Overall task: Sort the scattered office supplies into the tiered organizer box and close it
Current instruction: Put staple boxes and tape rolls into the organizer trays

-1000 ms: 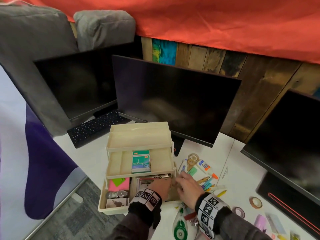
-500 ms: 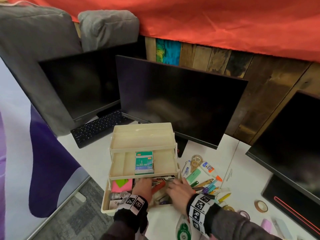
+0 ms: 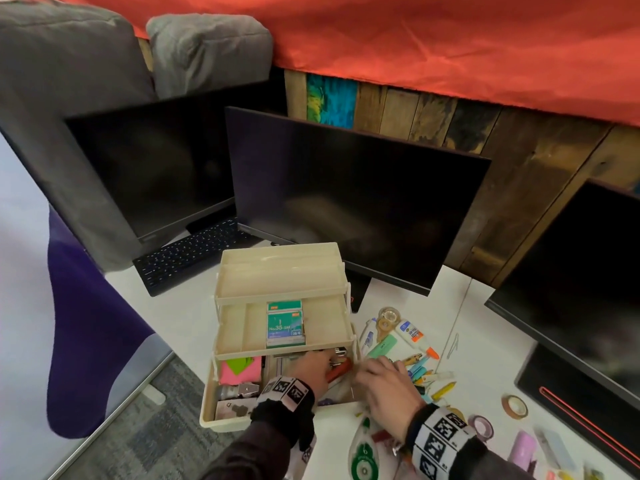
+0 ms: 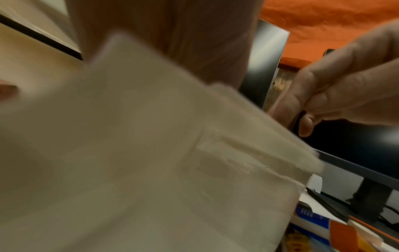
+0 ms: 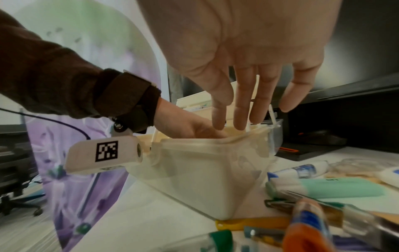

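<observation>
Left hand [image 3: 313, 370] reaches into organizer box [image 3: 221, 415] bottom tier, grip hidden. Right hand [image 3: 384, 386], fingers relaxed, empty, hovers at box's right wall; loose supplies [image 3: 420, 370] lie immediately right, nearest it.

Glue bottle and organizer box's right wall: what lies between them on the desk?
In the head view, a mint-green eraser-like block and a white correction-tape dispenser lie between the glue bottle and the organizer box.

White desk [image 3: 485, 327] carrying three dark monitors: left [image 3: 152, 168], centre [image 3: 346, 202], right [image 3: 588, 271]. Black keyboard [image 3: 187, 254] below left one. Behind: weathered wood-plank wall [image 3: 519, 161], orange cloth [image 3: 415, 46] draped above, grey cushions [image 3: 207, 50]. Grey carpet floor [image 3: 145, 441].
</observation>
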